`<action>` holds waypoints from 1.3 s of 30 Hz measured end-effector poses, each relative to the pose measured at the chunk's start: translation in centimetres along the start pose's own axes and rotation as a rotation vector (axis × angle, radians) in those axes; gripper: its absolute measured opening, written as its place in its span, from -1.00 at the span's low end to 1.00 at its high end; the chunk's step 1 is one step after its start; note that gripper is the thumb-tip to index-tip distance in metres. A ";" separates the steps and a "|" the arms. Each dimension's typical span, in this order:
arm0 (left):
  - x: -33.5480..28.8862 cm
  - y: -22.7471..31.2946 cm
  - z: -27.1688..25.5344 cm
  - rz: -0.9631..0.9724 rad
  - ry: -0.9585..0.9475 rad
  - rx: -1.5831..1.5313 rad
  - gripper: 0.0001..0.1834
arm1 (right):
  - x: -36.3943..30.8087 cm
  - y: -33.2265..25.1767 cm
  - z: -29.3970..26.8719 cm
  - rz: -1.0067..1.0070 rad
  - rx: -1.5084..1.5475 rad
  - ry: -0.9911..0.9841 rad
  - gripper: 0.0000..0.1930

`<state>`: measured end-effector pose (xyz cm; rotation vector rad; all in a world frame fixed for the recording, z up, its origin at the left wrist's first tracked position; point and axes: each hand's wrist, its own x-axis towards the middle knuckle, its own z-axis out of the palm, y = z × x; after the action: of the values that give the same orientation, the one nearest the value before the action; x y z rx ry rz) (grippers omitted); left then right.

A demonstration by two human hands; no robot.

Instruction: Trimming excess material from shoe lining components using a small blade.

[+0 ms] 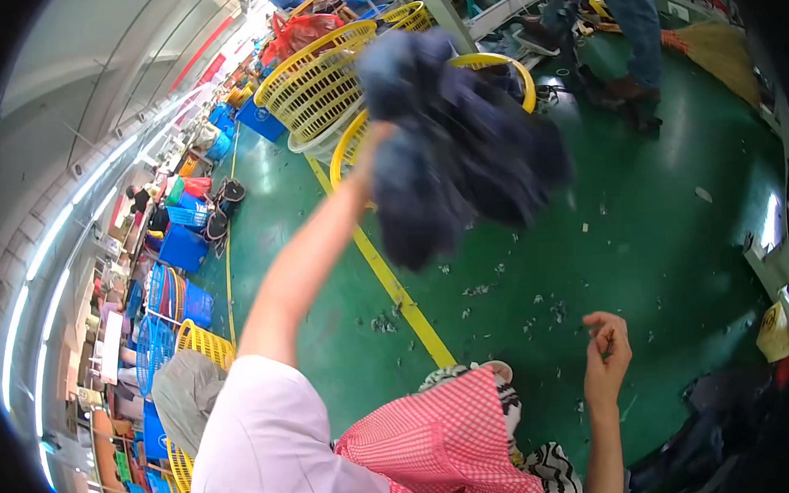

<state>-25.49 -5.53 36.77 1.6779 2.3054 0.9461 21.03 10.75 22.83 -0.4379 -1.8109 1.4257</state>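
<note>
My left arm reaches out ahead, and my left hand (pixel 377 147) is closed on a bundle of dark blue garments (pixel 460 136). The bundle hangs in the air, blurred by motion, and hides most of my fingers. Behind and below it is a round yellow basket (pixel 345 155), with only parts of its rim showing. My right hand (pixel 607 353) is held low over the floor, away from the bundle. Its fingers are loosely bent and apart, with nothing in them.
Stacked yellow baskets (pixel 311 95) stand ahead, a red bag (pixel 303 35) above them. A person in jeans (pixel 628 29) stands ahead right near a broom (pixel 714 51). Scraps (pixel 477 289) litter the green floor. Dark cloth (pixel 707 426) lies at lower right; blue bins (pixel 183 249) line the left.
</note>
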 end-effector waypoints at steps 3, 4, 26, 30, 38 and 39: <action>2.3 -0.7 -4.4 -0.257 0.194 -1.169 -0.59 | -2.9 4.5 -2.9 0.392 -0.035 0.043 -0.82; 2.7 -2.4 -5.8 -0.329 0.255 -1.029 -0.58 | -3.6 5.3 -3.2 0.428 -0.021 0.025 -0.81; 4.0 -41.3 -6.3 -0.384 0.366 0.250 -0.49 | -26.7 9.8 -14.0 1.037 -1.205 0.251 -0.69; 4.6 -25.2 -0.5 -0.194 0.497 0.390 -0.57 | -33.3 8.6 -19.5 1.307 -1.288 0.123 -0.65; 1.4 16.8 29.0 -0.376 -0.863 -0.641 -0.50 | -17.0 9.9 -5.0 0.418 -0.594 0.396 -0.80; 0.6 17.0 32.0 -0.692 -1.148 -0.762 -0.38 | -15.2 9.2 -4.1 0.342 -0.511 0.302 -0.83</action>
<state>2.58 11.06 21.02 0.6579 1.2729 0.3917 32.09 6.06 9.14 -1.2048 -1.8919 1.0150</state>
